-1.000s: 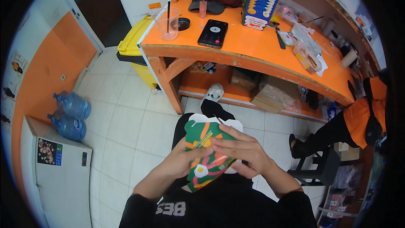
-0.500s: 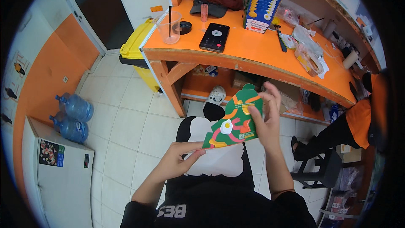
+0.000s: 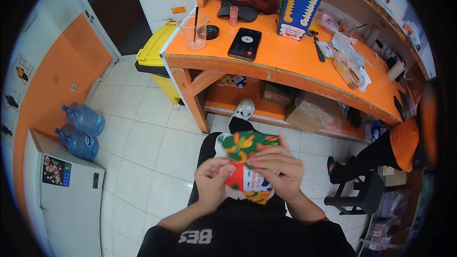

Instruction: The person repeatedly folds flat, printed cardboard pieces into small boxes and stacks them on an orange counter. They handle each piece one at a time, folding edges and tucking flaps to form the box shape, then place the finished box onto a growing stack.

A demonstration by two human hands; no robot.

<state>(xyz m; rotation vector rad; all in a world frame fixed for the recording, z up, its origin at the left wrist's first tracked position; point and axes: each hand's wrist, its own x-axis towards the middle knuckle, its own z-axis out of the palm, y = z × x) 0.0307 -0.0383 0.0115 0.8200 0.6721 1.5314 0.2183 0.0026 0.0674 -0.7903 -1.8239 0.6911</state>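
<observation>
Both hands grip one printed carton [image 3: 247, 166] over the lap: left hand [image 3: 213, 183] pinches its left edge, right hand [image 3: 278, 169] closed across its top, likely steadying it. Counter [image 3: 295, 62] stands well ahead.

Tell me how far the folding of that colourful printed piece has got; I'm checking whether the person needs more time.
Done: the green, orange and white printed cardboard piece is pulled in over the lap, partly doubled over. In hand: the left hand and right hand both grip it, fingers pressing its middle. Left: the edges are not closed up, and whether a finished shape is near cannot be told.
</observation>
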